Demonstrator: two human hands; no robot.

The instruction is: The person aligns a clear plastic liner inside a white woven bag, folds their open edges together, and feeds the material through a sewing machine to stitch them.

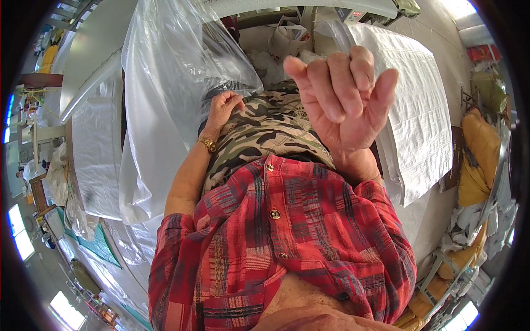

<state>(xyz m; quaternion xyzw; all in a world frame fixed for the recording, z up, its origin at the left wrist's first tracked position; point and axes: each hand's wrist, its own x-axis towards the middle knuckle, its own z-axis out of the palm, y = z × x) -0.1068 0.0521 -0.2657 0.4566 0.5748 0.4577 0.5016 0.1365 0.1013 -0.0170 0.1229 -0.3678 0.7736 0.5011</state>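
Head view: left hand grips clear plastic bag edge; right hand raised, empty, fingers half curled.

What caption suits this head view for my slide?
Left hand grips a clear plastic bag over camouflage fabric; right hand raised, empty.

Bright windows low left; yellow sacks heaped right.

A long counter runs ahead, its pale grey top mostly covered. A clear plastic sheet lies bunched across its left part, a white woven sack lies flat on the right, and a camouflage-patterned cloth rests between them.
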